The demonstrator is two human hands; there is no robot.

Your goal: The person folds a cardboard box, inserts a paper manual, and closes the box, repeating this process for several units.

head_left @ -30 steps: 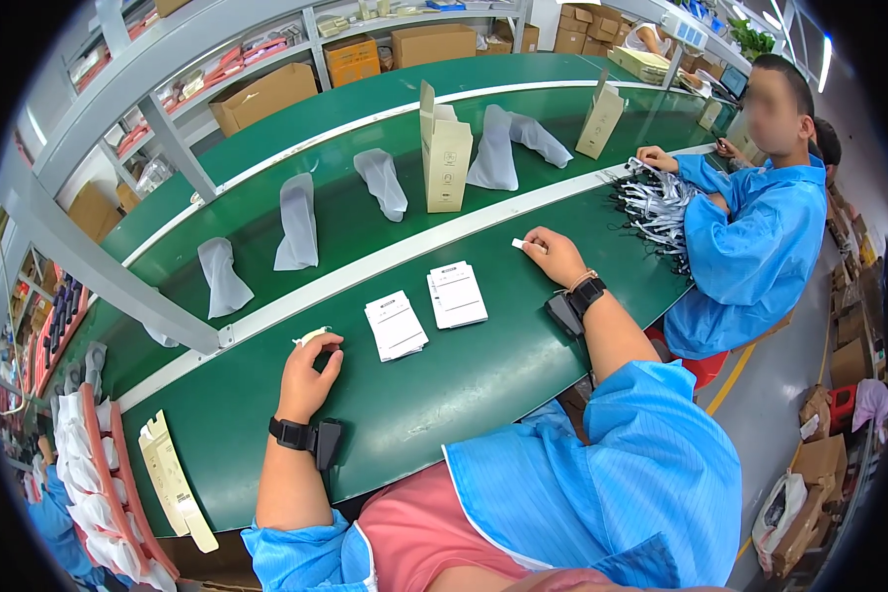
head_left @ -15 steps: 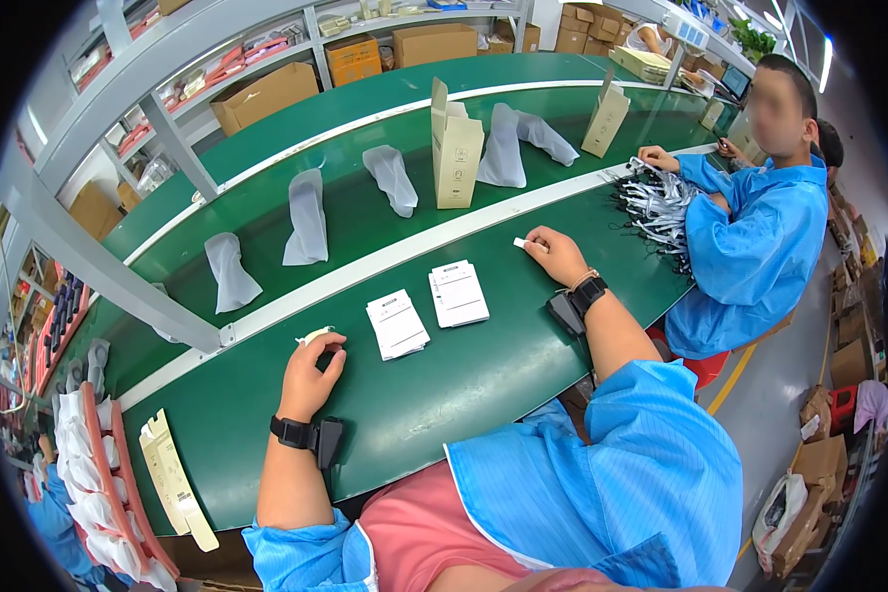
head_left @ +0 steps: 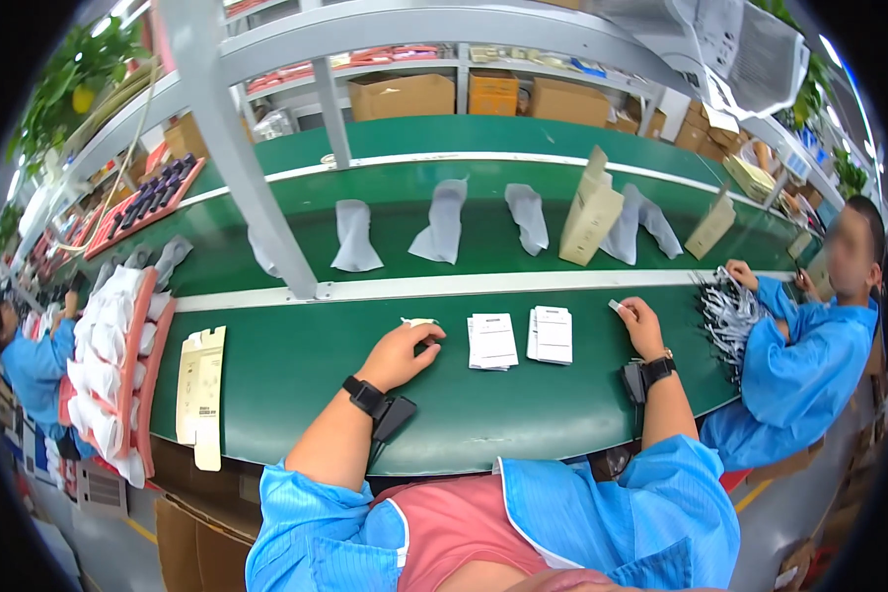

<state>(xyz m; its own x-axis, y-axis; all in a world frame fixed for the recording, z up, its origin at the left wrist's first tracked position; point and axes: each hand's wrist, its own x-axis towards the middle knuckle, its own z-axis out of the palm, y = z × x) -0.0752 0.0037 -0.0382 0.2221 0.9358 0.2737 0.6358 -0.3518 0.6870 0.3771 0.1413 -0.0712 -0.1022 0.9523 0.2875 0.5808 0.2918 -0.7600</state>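
A long green surface is seen curving across the view, split by a white strip from a green conveyor belt behind it. Above the belt, a grey metal shelf frame is stacked with brown cardboard boxes. On the belt, grey fabric pouches are laid in a row, and a tall beige carton is stood upright among them. At the left edge of the surface, a flat beige die-cut card is laid, with white moulded pieces in a red rack just beside it. A person in a blue coat is seated at the right, beside a heap of black and white cables.

Two small stacks of white printed leaflets are placed side by side on the surface, between the two hands. The left hand is rested on the surface just left of the stacks, its fingers curled together and touching a small white piece; whether that piece is truly pinched cannot be told. The right hand is rested just right of the stacks, with a small white tab clamped between thumb and fingertips. A black wrist strap is worn on the left wrist and a black wrist strap on the right.
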